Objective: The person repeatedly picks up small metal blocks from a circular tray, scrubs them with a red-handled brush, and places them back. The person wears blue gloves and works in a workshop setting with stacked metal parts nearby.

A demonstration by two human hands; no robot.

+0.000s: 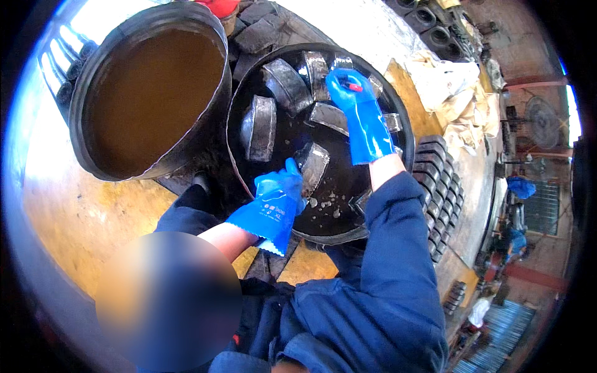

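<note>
The left hand (281, 194), in a blue glove, gripped a dark metal block (313, 164) at the black tub (398, 118). The right hand (351, 93) closed around a small red object (354, 87) above other blocks (287, 81).

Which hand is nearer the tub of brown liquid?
Left. The left hand grips a metal block in the black basin, beside the brown tub; the right hand reaches across the basin's far side.

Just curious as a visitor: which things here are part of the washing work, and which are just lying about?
In use: left blue rubber glove gripping a grey metal block; right blue rubber glove; round black tub.
Lying about: brown-liquid drum; stacked dark parts; crumpled sacks.
</note>
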